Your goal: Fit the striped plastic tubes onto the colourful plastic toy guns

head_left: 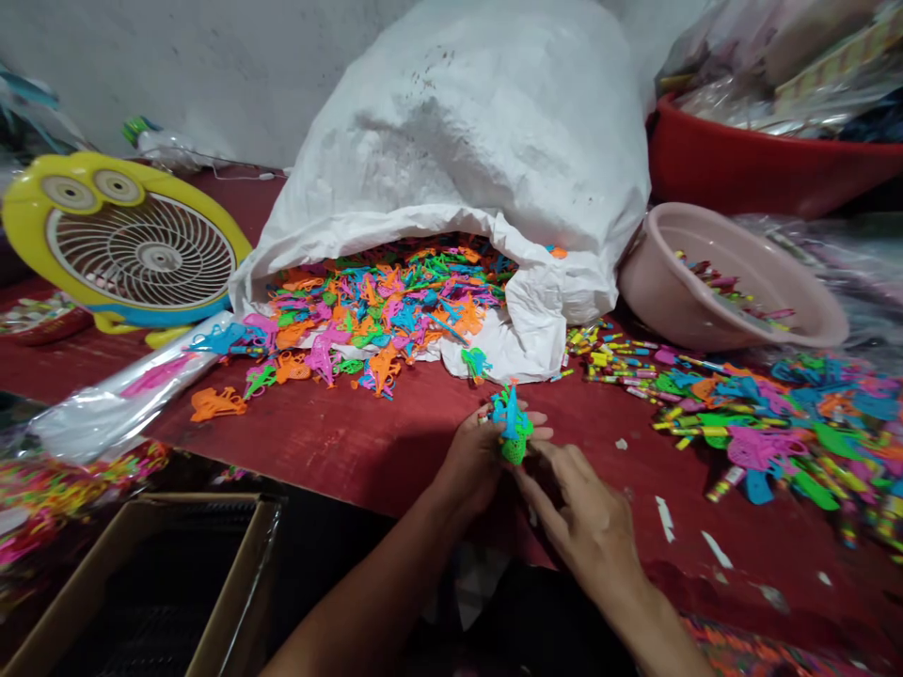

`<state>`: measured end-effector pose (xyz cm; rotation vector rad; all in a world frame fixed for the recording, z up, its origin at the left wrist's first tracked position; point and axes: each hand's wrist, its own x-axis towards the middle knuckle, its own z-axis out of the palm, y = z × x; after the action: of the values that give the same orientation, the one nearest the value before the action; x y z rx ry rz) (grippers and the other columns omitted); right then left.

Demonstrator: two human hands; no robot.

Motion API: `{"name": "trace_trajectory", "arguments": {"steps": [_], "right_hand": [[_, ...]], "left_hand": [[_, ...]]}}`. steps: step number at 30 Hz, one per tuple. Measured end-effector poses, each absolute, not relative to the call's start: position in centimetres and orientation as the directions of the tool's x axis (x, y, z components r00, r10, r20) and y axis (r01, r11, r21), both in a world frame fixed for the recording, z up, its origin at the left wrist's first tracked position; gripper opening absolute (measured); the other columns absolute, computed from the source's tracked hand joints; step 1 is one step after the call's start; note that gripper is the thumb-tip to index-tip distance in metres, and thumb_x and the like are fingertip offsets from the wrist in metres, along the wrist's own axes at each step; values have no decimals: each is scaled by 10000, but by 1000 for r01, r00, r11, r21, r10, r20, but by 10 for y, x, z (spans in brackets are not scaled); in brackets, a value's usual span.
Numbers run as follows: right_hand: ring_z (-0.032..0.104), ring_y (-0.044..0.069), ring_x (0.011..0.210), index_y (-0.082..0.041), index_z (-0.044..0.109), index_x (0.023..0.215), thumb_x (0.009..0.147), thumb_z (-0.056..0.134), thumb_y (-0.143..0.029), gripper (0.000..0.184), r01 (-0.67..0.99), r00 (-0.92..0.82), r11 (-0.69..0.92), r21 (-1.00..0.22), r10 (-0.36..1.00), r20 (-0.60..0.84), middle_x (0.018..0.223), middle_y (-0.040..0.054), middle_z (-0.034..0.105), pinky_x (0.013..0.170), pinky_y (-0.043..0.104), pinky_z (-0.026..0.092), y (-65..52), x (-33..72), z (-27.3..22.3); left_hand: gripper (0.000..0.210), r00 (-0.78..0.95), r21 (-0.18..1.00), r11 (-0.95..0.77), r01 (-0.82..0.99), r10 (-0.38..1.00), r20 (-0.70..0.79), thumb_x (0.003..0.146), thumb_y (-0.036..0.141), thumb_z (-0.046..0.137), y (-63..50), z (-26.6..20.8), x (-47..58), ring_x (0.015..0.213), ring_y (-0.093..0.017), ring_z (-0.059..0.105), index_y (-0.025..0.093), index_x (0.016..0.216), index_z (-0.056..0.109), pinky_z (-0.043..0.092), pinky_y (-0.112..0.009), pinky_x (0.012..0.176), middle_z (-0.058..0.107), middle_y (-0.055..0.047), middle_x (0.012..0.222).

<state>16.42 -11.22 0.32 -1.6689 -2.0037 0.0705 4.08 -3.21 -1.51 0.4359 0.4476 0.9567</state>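
Observation:
My left hand (474,463) is closed around a small bunch of plastic toy guns (514,425), blue on top and bright green with a mesh pattern below. Beside it, my right hand (582,503) has its thumb and fingers stretched out and apart. Its fingertips are at the lower right edge of the green piece; I cannot tell if they touch it. Just beyond both hands, a green and blue toy gun (476,363) lies at the mouth of a white sack (458,122). A heap of mixed-colour toy guns (395,306) spills from that sack onto the red table (353,451).
On the right, assembled-looking toy guns with striped tubes (768,442) lie heaped before a pink basin (734,273); a red tub (768,165) stands behind. At left are a yellow fan (151,249), clear plastic bags (119,400) and a cardboard box (261,536) below the table edge.

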Motion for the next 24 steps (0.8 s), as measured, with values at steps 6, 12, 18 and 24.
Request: {"name": "trace_trajectory", "arguments": {"steps": [6,12,18,24], "right_hand": [[638,192,836,-223,571,1202,969,548,-321,254,810,56,213,-547,900,432,981,74,648,715,295,490,-111,160,2],[620,176,817,-201,546,1345,967,559,-308,394,837,71,230,-497,854,515,930,53,612,708,289,481,-100,158,5],[572,186,719,-196,577,1353,975,532,-304,395,867,28,229,-443,865,500,825,49,542,602,292,435,-91,154,-4],[607,225,959,-248,455,1446,902,590,-222,561,687,69,227,-691,925,374,1073,93,594,801,333,523,-99,151,-10]], "left_hand": [[421,547,491,568,-661,812,-204,649,209,704,-27,-17,38,825,-253,709,109,1045,604,529,-298,696,735,-141,949],[339,531,509,553,-660,822,-206,602,162,709,-28,-16,41,696,-171,653,103,931,648,465,-233,640,705,-71,802],[293,500,545,523,-656,841,-205,603,152,739,-29,-15,44,651,-127,591,130,877,637,448,-232,677,664,-24,770],[273,401,755,387,-530,898,-179,754,274,709,-39,-16,43,692,-139,601,159,978,605,472,-239,682,650,-7,809]]}}
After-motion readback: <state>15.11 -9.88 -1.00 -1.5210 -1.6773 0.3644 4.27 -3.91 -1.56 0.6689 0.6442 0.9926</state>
